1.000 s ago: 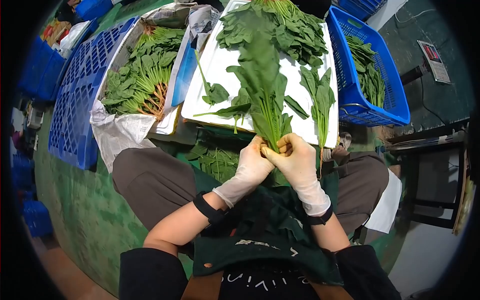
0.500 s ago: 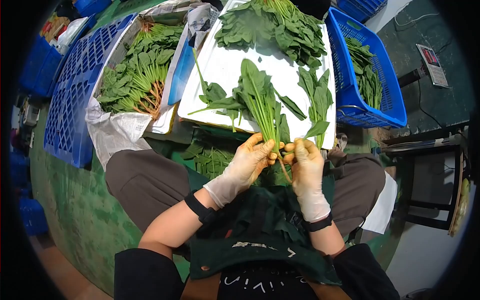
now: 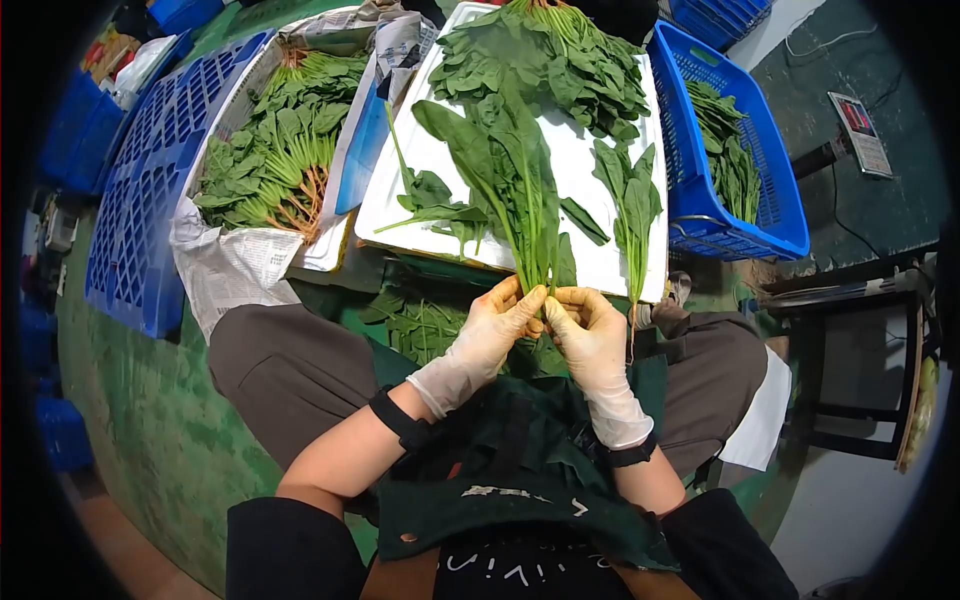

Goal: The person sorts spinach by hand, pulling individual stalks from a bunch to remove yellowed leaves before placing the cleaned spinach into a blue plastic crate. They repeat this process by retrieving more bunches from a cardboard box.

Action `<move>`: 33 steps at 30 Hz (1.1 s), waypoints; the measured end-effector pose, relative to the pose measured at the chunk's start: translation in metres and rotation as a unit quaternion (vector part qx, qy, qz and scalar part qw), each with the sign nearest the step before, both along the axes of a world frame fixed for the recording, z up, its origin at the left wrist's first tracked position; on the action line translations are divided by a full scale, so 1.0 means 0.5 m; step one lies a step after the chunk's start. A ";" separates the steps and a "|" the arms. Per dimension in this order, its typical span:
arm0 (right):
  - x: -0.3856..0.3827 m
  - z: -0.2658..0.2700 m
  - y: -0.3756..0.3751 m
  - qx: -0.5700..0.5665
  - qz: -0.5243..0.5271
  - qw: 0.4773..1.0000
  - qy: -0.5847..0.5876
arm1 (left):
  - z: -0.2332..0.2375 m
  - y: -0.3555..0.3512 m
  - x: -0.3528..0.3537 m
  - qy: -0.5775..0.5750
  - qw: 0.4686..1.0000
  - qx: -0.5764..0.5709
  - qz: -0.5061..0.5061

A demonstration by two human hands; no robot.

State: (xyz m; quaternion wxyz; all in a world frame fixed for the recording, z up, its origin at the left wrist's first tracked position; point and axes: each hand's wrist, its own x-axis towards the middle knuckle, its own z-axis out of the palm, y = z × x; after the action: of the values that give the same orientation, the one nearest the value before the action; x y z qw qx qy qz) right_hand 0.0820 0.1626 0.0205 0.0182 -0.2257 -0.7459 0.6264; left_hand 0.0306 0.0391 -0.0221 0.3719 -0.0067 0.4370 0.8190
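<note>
The left hand [image 3: 488,335] and right hand [image 3: 592,345] have closed together, fingers pinching the stem end of the spinach bunch [image 3: 508,175], now raised upright

Two gloved hands [image 3: 490,335], one white tray [image 3: 585,165], one spinach bunch [image 3: 510,170].

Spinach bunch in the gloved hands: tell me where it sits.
Head view, centre: the spinach bunch has its stems pinched between the left hand and right hand above the lap, leaves spread over the white tray.
</note>
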 end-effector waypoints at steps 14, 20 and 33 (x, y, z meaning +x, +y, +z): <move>0.005 0.046 0.029 0.026 0.063 0.989 -0.129 | 0.046 -0.030 -0.022 -0.054 0.977 0.206 -0.012; 0.004 0.033 0.006 -0.059 0.042 0.996 0.046 | 0.037 -0.027 -0.016 -0.006 0.984 0.153 -0.095; 0.013 -0.001 -0.006 -0.088 0.007 0.996 0.014 | 0.029 -0.011 0.001 -0.029 1.000 0.001 0.006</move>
State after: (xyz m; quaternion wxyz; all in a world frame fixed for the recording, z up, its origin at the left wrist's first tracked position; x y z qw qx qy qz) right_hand 0.0884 0.1593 0.0199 0.0041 -0.2123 -0.6893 0.6927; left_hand 0.0309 0.0334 -0.0077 0.3793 -0.0322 0.4252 0.8212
